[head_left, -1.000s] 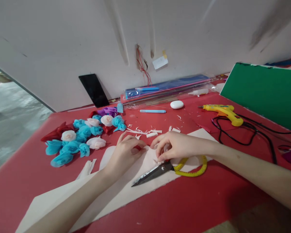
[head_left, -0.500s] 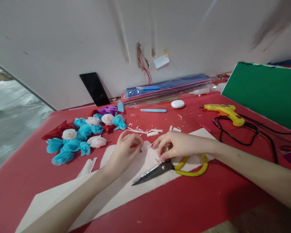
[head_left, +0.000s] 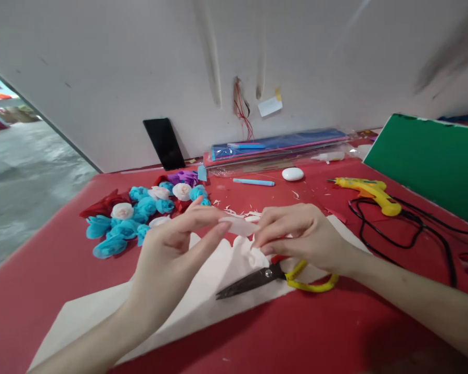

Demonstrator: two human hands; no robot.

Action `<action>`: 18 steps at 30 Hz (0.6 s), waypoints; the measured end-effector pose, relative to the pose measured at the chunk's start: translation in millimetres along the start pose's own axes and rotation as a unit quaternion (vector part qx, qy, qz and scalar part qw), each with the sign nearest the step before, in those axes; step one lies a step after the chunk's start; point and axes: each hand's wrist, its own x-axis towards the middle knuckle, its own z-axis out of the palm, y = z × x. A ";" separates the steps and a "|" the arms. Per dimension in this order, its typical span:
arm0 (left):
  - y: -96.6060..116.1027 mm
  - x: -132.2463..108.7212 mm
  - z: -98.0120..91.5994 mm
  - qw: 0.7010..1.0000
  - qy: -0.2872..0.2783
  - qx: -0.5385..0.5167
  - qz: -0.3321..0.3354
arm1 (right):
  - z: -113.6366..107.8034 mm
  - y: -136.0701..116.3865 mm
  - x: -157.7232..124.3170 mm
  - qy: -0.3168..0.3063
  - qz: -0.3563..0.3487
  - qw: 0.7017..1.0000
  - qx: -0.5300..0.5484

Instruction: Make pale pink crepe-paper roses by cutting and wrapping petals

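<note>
Between my two hands stretches a small whitish strip of crepe paper (head_left: 238, 226). The thumb and fingers of my left hand (head_left: 175, 249) pinch its left end. My right hand (head_left: 300, 231) has closed fingers at its right end, with a ruffled white paper piece (head_left: 250, 253) hanging just below them. Under my hands lies a larger cream paper sheet (head_left: 179, 311). Resting on that sheet below my right hand are scissors (head_left: 253, 280) with dark blades and yellow-wrapped handles, partly hidden by the hand.
Blue, white, red and purple paper flowers (head_left: 140, 210) are bunched at the left. Behind lie paper scraps (head_left: 253, 215), a blue pen (head_left: 253, 182) and a white oval case (head_left: 293, 174). A yellow glue gun (head_left: 370, 191) with black cord and a green board (head_left: 432, 166) stand right.
My hands have lifted off the sheet, raising the pale strip and the ruffled piece with them. My left hand has come nearer the camera. The whole view has shifted slightly.
</note>
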 end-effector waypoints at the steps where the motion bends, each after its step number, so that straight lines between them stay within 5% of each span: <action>1: 6.2 -3.6 -1.0 1.000 -0.001 -0.015 0.008 | 2.7 -2.2 -0.4 0.004 -0.017 1.000 0.009; 8: 26.9 -16.4 -6.4 0.993 -0.043 -0.105 0.034 | 14.6 -10.0 -1.4 0.037 0.011 0.999 0.004; 18: 13.6 -6.6 -10.0 0.991 -0.013 -0.129 -0.028 | 17.4 -9.8 0.1 0.036 0.040 0.998 0.025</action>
